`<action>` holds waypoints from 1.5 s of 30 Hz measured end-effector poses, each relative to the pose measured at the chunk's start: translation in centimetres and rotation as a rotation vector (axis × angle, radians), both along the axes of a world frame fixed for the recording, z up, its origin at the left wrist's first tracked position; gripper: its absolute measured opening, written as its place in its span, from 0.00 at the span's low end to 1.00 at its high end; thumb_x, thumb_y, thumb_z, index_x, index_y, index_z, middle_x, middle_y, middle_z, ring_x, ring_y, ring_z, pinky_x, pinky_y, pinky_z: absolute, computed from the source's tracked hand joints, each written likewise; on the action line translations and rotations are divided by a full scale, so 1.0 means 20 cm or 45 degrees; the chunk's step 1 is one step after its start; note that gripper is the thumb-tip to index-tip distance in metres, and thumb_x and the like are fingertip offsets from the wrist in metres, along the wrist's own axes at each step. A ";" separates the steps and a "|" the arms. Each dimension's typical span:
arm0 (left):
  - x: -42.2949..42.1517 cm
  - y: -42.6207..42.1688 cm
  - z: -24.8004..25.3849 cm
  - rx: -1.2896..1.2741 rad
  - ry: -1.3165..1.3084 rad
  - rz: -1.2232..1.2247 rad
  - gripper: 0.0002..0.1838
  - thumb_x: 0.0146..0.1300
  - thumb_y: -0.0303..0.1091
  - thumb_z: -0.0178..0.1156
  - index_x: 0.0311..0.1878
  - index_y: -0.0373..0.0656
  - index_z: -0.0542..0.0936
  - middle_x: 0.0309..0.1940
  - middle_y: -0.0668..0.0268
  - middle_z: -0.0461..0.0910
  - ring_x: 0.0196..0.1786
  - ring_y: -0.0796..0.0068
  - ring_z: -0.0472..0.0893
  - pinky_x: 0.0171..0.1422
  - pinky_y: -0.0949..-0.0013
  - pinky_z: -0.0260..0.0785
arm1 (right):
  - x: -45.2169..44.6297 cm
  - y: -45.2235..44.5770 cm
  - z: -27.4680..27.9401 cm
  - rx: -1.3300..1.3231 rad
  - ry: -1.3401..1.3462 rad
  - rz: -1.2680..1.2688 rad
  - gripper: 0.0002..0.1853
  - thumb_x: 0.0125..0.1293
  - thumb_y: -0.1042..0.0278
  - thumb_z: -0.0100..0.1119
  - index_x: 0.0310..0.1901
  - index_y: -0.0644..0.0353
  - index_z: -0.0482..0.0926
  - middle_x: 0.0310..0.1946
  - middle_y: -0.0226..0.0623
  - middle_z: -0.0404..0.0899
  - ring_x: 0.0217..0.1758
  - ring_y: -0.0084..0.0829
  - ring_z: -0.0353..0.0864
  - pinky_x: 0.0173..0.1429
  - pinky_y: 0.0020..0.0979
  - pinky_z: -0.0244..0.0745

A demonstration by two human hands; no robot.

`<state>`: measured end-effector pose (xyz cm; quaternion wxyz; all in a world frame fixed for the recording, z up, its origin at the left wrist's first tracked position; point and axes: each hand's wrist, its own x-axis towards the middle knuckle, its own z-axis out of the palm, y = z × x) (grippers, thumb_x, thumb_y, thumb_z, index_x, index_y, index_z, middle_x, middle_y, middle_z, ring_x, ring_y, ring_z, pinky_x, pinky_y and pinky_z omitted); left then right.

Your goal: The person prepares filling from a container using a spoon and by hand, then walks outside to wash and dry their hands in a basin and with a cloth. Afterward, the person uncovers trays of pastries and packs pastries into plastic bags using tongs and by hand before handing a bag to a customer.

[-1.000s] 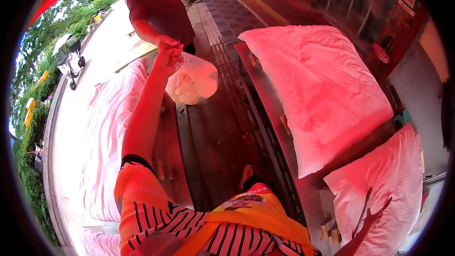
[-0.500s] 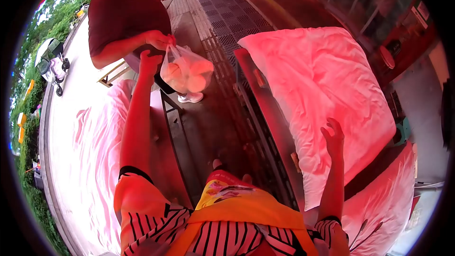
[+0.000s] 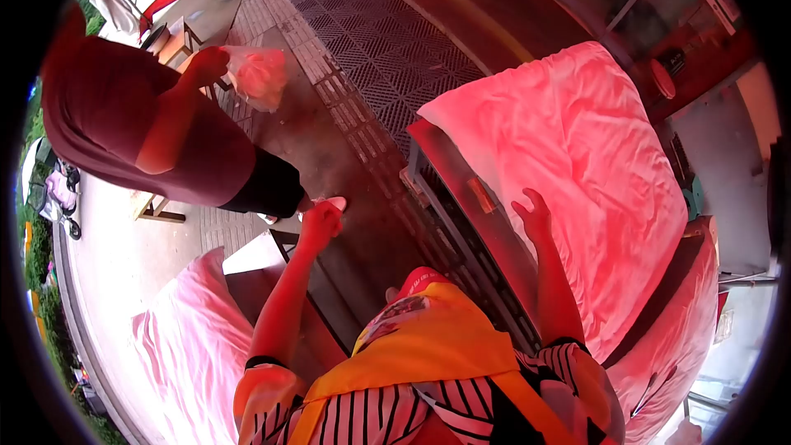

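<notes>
My left hand [image 3: 320,224] hangs in mid-air over the walkway, in front of the other person's legs, its fingers curled in with nothing visible in them. My right hand [image 3: 534,216] hovers at the left edge of the pale quilted cover [image 3: 577,173], fingers bent and apart, holding nothing. The person in a dark top [image 3: 140,124] grips a thin plastic bag [image 3: 259,77] in one hand. Round, pale things show through the bag, too blurred to name. I wear an orange-yellow apron [image 3: 437,338] over a striped shirt.
The cover lies on a long table [image 3: 470,189] to my right. A second table with a pale cloth [image 3: 194,321] stands to my left. Dark floor mats [image 3: 371,33] run ahead. A parked scooter [image 3: 59,189] stands at far left, and wooden stools are behind the person.
The person has turned and moved left with the bag, away from me. My left hand has drawn back and down from beside the bag. My right hand has shifted slightly left.
</notes>
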<state>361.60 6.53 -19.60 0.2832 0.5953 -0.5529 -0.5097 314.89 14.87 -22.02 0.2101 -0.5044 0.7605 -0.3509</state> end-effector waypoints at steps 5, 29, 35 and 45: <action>0.35 -0.39 -0.30 -0.013 -0.307 0.008 0.08 0.58 0.33 0.58 0.28 0.38 0.74 0.13 0.64 0.73 0.17 0.74 0.75 0.22 0.69 0.64 | 0.08 -0.72 -0.03 -0.216 0.299 -0.077 0.33 0.53 0.54 0.66 0.58 0.61 0.68 0.60 0.45 0.66 0.64 0.43 0.64 0.63 0.38 0.63; -0.15 -4.36 -0.74 -0.563 -0.888 -0.598 0.06 0.53 0.31 0.56 0.31 0.39 0.74 0.23 0.51 0.78 0.31 0.49 0.79 0.34 0.52 0.70 | 0.19 -2.23 -0.58 0.781 0.518 -0.750 0.16 0.47 0.61 0.66 0.38 0.56 0.78 0.45 0.37 0.76 0.58 0.39 0.67 0.65 0.52 0.50; -1.56 -5.31 -0.39 -0.705 -0.589 -0.629 0.17 0.54 0.46 0.63 0.30 0.40 0.73 0.24 0.55 0.78 0.33 0.51 0.79 0.35 0.54 0.70 | -0.28 -3.16 -0.95 0.961 0.223 -0.508 0.12 0.59 0.56 0.51 0.30 0.55 0.78 0.33 0.43 0.80 0.40 0.45 0.80 0.43 0.46 0.74; -1.11 -5.98 -1.04 -0.285 -1.691 -1.184 0.14 0.51 0.43 0.60 0.35 0.43 0.81 0.31 0.48 0.81 0.37 0.56 0.82 0.38 0.55 0.73 | -1.84 -5.76 -0.19 0.418 0.080 -0.249 0.20 0.57 0.45 0.55 0.29 0.56 0.77 0.28 0.43 0.80 0.36 0.47 0.79 0.39 0.45 0.72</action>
